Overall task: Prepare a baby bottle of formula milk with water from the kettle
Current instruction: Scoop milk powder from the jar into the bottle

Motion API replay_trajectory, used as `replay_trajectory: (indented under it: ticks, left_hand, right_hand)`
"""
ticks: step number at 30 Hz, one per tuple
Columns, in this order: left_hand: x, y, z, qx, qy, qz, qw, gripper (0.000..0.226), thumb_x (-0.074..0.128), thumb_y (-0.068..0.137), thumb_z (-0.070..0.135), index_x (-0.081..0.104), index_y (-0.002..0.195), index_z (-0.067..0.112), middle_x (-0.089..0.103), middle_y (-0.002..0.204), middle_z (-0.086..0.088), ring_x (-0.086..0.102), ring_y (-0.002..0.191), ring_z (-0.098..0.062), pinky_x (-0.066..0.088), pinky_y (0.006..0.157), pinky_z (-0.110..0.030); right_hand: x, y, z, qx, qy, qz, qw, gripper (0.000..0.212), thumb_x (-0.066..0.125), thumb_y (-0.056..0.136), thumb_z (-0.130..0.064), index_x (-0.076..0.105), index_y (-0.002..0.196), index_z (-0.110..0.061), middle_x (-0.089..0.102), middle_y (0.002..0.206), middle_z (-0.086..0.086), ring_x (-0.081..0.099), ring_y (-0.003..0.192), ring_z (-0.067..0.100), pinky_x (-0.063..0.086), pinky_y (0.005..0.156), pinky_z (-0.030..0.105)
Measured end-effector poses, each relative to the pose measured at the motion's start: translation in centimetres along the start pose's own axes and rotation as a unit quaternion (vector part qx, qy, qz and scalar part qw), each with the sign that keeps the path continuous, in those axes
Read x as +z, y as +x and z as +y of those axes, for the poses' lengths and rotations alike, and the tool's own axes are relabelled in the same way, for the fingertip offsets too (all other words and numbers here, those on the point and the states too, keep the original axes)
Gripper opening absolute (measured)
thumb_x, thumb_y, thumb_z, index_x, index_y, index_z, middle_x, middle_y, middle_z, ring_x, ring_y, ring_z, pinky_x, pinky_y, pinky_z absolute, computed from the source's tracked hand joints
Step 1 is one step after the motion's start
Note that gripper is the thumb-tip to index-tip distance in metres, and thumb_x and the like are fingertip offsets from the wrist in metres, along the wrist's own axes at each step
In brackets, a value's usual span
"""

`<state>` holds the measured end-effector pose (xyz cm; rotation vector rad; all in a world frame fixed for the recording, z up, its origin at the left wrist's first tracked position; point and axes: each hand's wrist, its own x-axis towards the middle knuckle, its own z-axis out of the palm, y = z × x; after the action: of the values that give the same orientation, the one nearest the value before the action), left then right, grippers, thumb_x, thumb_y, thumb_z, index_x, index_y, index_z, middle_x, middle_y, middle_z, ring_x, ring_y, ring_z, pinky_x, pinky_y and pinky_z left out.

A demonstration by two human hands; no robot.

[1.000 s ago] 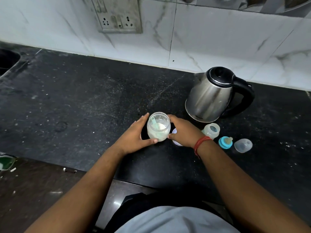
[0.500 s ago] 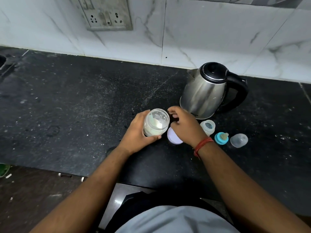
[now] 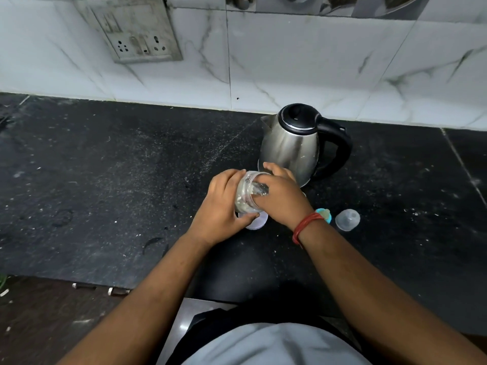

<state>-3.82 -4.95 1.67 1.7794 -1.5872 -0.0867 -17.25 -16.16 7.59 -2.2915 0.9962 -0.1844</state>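
My left hand (image 3: 221, 206) grips a clear jar of white formula powder (image 3: 245, 200), lifted and tilted with its mouth toward the right. My right hand (image 3: 283, 198) has its fingers pushed into the jar's mouth; what they hold is hidden. The jar's pale lid (image 3: 259, 223) lies flat on the counter just below the jar. A steel kettle (image 3: 287, 146) with a black lid and handle stands right behind my hands. A blue-ringed teat (image 3: 326, 214) peeks out beside my right wrist, and a clear bottle cap (image 3: 347, 219) lies to its right. My right hand hides the bottle body.
The black stone counter (image 3: 105, 180) stretches far to the left, dusted with white specks. A white marble-tiled wall with a socket panel (image 3: 137, 30) rises behind. The counter's front edge (image 3: 100, 287) runs just ahead of my body.
My left hand lifted the jar and tilted it rightward. My right hand moved from the jar's side to its mouth and put its fingers inside. The bottle is now covered.
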Motion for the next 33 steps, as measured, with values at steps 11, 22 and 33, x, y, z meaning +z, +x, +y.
replay_trajectory:
  ticks: [11, 22, 33]
  left_hand:
    - [0.8, 0.9, 2.4, 0.025, 0.099, 0.045, 0.994, 0.083, 0.081, 0.083, 0.048, 0.048, 0.142, -0.001, 0.051, 0.139, -0.018, 0.049, 0.128, -0.033, 0.033, 0.114, -0.032]
    - [0.6, 0.4, 2.5, 0.006, 0.089, 0.086, 0.992, 0.081, 0.076, 0.083, 0.051, 0.043, 0.141, 0.007, 0.049, 0.138, -0.017, 0.047, 0.127, -0.032, 0.029, 0.115, -0.026]
    - [-0.1, -0.9, 0.3, -0.041, 0.056, 0.087, 0.994, 0.093, 0.091, 0.072, 0.037, 0.042, 0.144, 0.004, 0.047, 0.142, -0.016, 0.046, 0.132, -0.034, 0.038, 0.115, -0.044]
  right_hand:
    - [-0.8, -0.2, 1.3, 0.001, 0.064, 0.038, 0.997, 0.033, 0.067, 0.089, -0.017, 0.072, 0.121, -0.017, 0.051, 0.138, -0.004, 0.04, 0.129, 0.02, 0.037, 0.112, 0.031]
    - [-1.3, 0.1, 1.7, -0.101, 0.006, 0.038, 0.994, 0.02, 0.072, 0.088, -0.023, 0.074, 0.108, -0.022, 0.058, 0.123, -0.006, 0.048, 0.12, 0.019, 0.044, 0.104, 0.033]
    - [-4.3, -0.4, 0.9, -0.174, -0.203, -0.101, 0.958, 0.036, 0.048, 0.102, -0.027, 0.059, 0.135, -0.04, 0.059, 0.116, -0.001, 0.06, 0.106, 0.024, 0.051, 0.082, 0.038]
